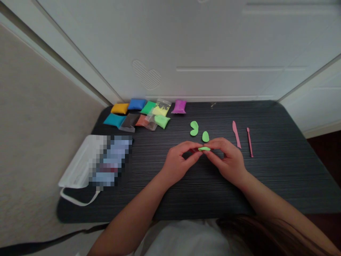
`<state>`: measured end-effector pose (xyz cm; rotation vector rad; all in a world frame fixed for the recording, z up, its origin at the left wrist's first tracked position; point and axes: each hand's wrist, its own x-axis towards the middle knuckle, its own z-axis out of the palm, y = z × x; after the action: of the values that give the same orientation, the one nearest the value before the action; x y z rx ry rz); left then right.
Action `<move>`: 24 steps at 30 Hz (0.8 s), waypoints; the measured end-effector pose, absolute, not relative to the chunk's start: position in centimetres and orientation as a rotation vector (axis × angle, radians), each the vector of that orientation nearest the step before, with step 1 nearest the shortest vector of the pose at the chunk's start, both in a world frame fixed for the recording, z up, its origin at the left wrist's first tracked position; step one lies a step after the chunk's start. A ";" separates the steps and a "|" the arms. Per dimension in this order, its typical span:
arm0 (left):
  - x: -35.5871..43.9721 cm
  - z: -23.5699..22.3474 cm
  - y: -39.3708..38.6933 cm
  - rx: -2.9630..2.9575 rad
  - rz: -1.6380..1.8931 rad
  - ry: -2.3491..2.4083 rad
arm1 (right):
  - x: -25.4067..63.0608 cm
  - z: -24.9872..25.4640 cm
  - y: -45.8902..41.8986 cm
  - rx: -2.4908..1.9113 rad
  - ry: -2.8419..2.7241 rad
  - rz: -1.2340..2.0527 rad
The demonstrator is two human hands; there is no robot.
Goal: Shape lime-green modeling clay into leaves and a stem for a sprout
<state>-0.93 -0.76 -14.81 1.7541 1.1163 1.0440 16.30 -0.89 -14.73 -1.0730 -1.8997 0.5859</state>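
Between the fingertips of both hands is a small flat piece of light green modelling clay [204, 149], seen nearly edge-on. My left hand [181, 158] pinches its left end with thumb and fingers. From the other side, my right hand [226, 160] pinches the right end. Just beyond the fingers lies a green clay oval [205, 136] on the dark table. A notched, heart-like green clay piece [195, 128] rests a little farther back and to the left.
Pink clay knife [236, 134] and thin pink modelling stick [249, 142] lie at right. Several coloured clay packets, including a purple one [179, 106], line the back left. A white face mask [82, 163] and blurred phone [113, 161] are at left. A white panel [213, 81] stands behind the table.
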 end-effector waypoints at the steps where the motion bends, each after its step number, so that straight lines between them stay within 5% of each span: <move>1: -0.9 -14.9 -0.7 1.758 1.039 1.116 | 16.3 -14.8 -0.9 -1.072 -1.898 0.576; 24: -0.3 -15.2 -1.5 1.524 1.086 1.021 | 16.2 -13.9 -1.5 -1.001 -1.795 0.566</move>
<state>-0.31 -1.50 -15.15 1.5244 1.0213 1.0863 16.20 -1.50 -13.92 -1.0009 -1.7947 0.5661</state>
